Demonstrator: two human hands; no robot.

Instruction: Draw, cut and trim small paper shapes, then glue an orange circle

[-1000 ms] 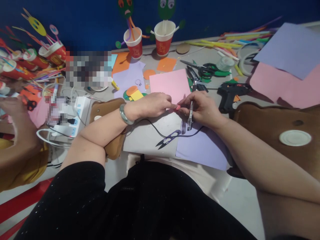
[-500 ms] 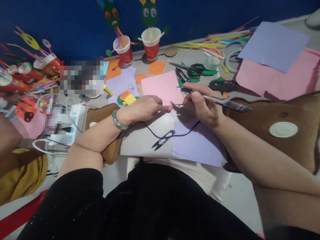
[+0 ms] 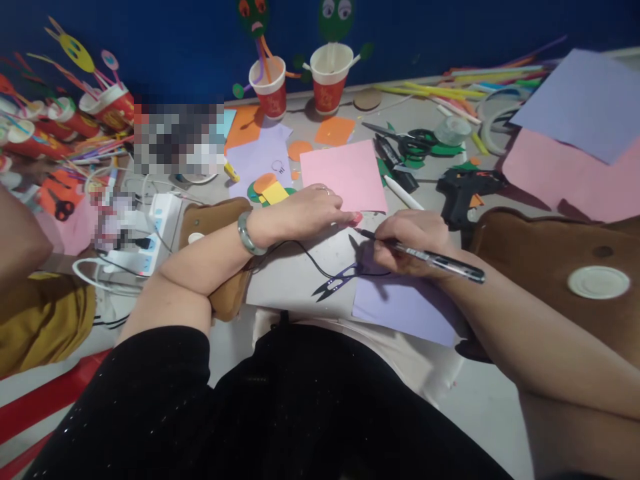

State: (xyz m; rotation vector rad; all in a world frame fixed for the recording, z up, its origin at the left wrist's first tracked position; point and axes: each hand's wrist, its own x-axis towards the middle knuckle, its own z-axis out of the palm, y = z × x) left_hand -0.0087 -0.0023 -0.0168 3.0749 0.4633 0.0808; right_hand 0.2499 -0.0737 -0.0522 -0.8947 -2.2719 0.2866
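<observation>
My right hand is closed on a dark pen, its tip pointing left beside my left fingertips. My left hand pinches a small pink-red piece at its fingertips, just off the near edge of a pink sheet. Below both hands lie small purple thread snips and a purple sheet, partly under my right hand. A white pen rests on the table past my right hand.
Two red cups stand at the back. Scissors, a black glue gun and tape rings lie to the right. A power strip and another person's arm are at left.
My right hand has moved away from over the pink sheet, toward me, and the pen tip now sits by my left fingertips. The view has shifted, and the white pen and glue gun show more clearly.
</observation>
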